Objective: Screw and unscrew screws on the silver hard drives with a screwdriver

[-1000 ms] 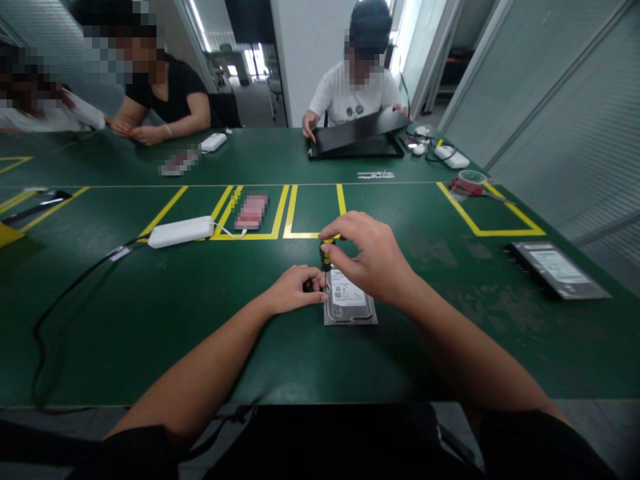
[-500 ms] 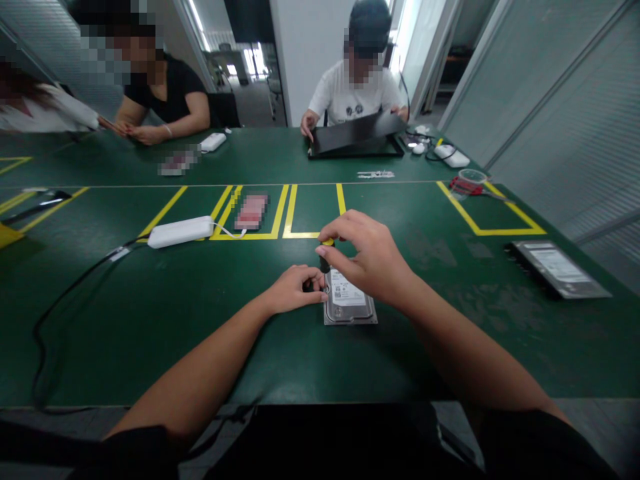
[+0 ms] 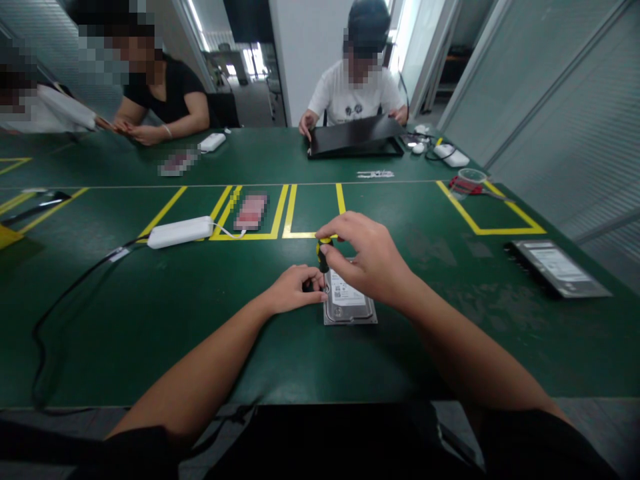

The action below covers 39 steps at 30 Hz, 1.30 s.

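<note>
A silver hard drive (image 3: 349, 311) with a white label lies flat on the green table in front of me. My right hand (image 3: 367, 253) pinches the black-and-yellow handle of a short screwdriver (image 3: 325, 257), which stands upright over the drive's left edge. The screwdriver's tip is too small to make out among the fingers. Against the drive's left side, my left hand (image 3: 296, 289) has its fingers curled, with thumb and fingertips at the edge near the screwdriver's lower end. My right hand covers the far right part of the drive.
Another hard drive (image 3: 563, 270) lies to the right. On the left are a white power strip (image 3: 181, 231) with a black cable and a blurred phone (image 3: 251, 211). A clear cup (image 3: 471, 177) stands back right. Across the table, a person holds a black panel (image 3: 357, 135).
My right fingers have shifted on the screwdriver's handle, and more of its yellow and black grip now shows. My left hand and the hard drive stay in place.
</note>
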### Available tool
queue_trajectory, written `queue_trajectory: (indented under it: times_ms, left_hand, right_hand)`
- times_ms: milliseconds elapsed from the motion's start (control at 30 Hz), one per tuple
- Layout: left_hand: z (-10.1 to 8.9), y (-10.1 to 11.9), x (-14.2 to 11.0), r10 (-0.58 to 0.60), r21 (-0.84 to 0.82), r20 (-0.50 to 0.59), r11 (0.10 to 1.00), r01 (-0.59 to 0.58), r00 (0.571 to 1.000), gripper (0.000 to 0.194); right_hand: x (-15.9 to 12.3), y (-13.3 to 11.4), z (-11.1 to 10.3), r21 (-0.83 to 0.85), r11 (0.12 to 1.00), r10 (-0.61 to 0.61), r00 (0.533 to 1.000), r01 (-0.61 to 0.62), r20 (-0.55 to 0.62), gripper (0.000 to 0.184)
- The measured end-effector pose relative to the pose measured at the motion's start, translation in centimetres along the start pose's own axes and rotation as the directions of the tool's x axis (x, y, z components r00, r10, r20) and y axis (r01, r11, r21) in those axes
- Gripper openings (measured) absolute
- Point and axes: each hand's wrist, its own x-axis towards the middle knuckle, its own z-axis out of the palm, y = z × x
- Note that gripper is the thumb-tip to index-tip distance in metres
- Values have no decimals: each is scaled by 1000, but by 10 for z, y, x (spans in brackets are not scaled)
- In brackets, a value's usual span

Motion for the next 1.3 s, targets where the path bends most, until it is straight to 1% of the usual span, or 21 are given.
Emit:
queue_trajectory:
  times_ms: [167,333,467,567,667,733,833,1033,1167,1300]
  left_hand:
    - [0,-2,0,1,15,5,1000,-1,1000,29]
    - [0,-4,0,8,9,4,1000,-8,1000,29]
    - [0,-2,0,19,-11,-2,1000,-19,1000,26]
    - [0,-1,0,8,-18,0,1000,-8,1000,26]
    - [0,-1,0,-4,1,-1,1000,4,1000,27]
    - [0,-2,0,-6,18,3,1000,6,1000,28]
    - [0,-2,0,4,23,-1,1000,-4,1000,28]
    - [0,-2,1,-6,-16,11,1000,7,1000,27]
    - [0,-1,0,-20,-9,12,1000,20,1000,28]
    - [-1,1,0,-27,9,17,1000,27,999,27]
  right_hand:
    - [0,1,1,3,1000,24,1000,-24,-5,13]
    - [1,2,0,-16,1000,1,1000,0,10,14]
    - [0,1,0,-35,999,-16,1000,16,0,16]
    - [-1,2,0,-8,1000,-25,1000,25,-4,15]
    - [-1,2,1,9,1000,5,1000,-5,1,12]
    - [-1,2,0,-2,1000,18,1000,-18,3,10]
    - [0,2,0,-22,1000,2,1000,-2,9,8]
    - [0,3,1,-27,999,-24,1000,24,-5,15]
    - [0,2,2,-5,1000,-19,1000,19,1,11]
    - [0,2,2,-23,1000,1,1000,-1,9,10]
